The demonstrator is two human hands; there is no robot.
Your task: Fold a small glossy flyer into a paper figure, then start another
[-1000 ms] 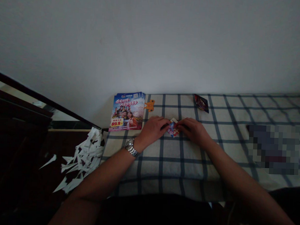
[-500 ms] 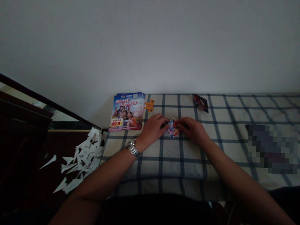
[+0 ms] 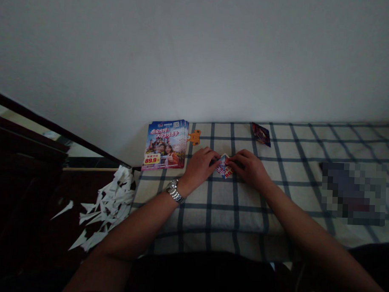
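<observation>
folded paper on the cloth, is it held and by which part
The folded paper is pinned by both: left hand fingertips on its left corner, right hand fingertips on its right.

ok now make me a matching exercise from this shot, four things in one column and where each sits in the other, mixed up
1 stack of flyers
2 small folded paper
3 white paper scraps
4 wristwatch

a worn just behind the left hand
b heaped off the left edge of the checked cloth
c between the left hand and the right hand
d on the cloth's far left corner, by the wall

Pairs: 1-d, 2-c, 3-b, 4-a
</observation>
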